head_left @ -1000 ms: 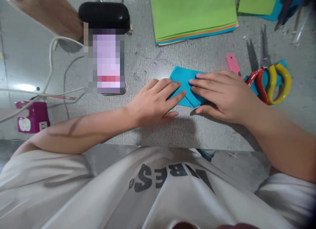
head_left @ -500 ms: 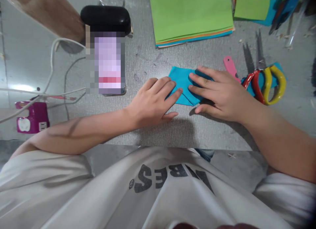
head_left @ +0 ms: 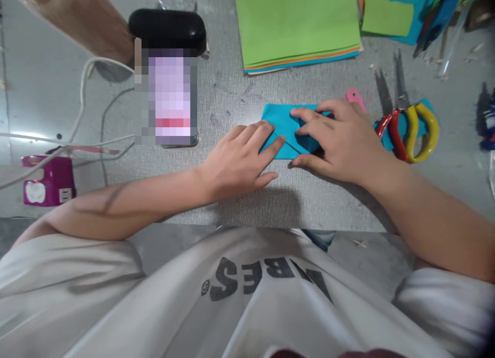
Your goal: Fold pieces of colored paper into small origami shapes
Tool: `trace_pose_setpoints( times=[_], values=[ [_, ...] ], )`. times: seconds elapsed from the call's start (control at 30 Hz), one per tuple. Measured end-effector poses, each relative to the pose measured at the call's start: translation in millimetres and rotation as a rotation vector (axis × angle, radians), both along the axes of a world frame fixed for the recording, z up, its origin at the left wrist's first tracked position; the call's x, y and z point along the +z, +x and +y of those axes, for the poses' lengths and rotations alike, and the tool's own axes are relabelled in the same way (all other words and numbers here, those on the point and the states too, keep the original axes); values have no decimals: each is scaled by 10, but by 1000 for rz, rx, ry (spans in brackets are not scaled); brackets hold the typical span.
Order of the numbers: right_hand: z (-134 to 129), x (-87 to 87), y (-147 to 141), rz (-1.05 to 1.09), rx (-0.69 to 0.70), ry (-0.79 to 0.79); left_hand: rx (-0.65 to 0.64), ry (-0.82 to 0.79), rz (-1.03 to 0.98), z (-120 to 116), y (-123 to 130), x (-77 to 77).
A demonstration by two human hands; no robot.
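A folded piece of blue paper [head_left: 279,115] lies on the table under both hands, with a slanted fold edge running across its lower part. My left hand [head_left: 240,154] lies flat over its left end, fingertips pressing it and thumb out to the side on the table. Over the right end is my right hand [head_left: 340,141], its fingers spread and a little bent, the tips on the paper and the thumb by its lower edge. Part of the right end is hidden beneath that hand.
Right of my hand lie scissors [head_left: 406,126] with red and yellow handles, over blue paper, beside a pink tool [head_left: 355,96]. Behind is a stack of coloured paper [head_left: 297,26]. A phone [head_left: 172,95], black case [head_left: 166,28], white cable [head_left: 82,90] and purple object [head_left: 58,180] are leftward.
My right hand has slid slightly left along the paper, its fingers now more bent and the thumb nearer the lower edge. My left hand stays on the left end.
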State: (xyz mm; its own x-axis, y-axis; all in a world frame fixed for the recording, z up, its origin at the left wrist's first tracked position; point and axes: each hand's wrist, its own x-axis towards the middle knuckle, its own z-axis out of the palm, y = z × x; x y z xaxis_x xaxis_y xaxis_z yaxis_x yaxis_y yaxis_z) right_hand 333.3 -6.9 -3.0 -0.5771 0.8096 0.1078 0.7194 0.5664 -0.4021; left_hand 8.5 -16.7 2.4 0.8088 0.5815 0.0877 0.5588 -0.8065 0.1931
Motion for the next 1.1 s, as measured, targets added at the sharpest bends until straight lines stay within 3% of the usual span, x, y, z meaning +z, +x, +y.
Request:
trace_pose_setpoints(
  times=[0.23, 0.57, 0.87, 1.1],
  values=[
    [26, 2, -19, 23, -44, -1, -6, -7, -30, 14, -2, -38],
    [-46, 0, -221, 99, -223, 0, -12, -8, -19, 34, -13, -39],
    [-98, 140, 48, 104, -160, -80, -25, 4, -25, 38, -37, -59],
    [-68, 153, 235, 54, -98, -73, -36, -5, -53, 58, -58, -92]
  ],
)
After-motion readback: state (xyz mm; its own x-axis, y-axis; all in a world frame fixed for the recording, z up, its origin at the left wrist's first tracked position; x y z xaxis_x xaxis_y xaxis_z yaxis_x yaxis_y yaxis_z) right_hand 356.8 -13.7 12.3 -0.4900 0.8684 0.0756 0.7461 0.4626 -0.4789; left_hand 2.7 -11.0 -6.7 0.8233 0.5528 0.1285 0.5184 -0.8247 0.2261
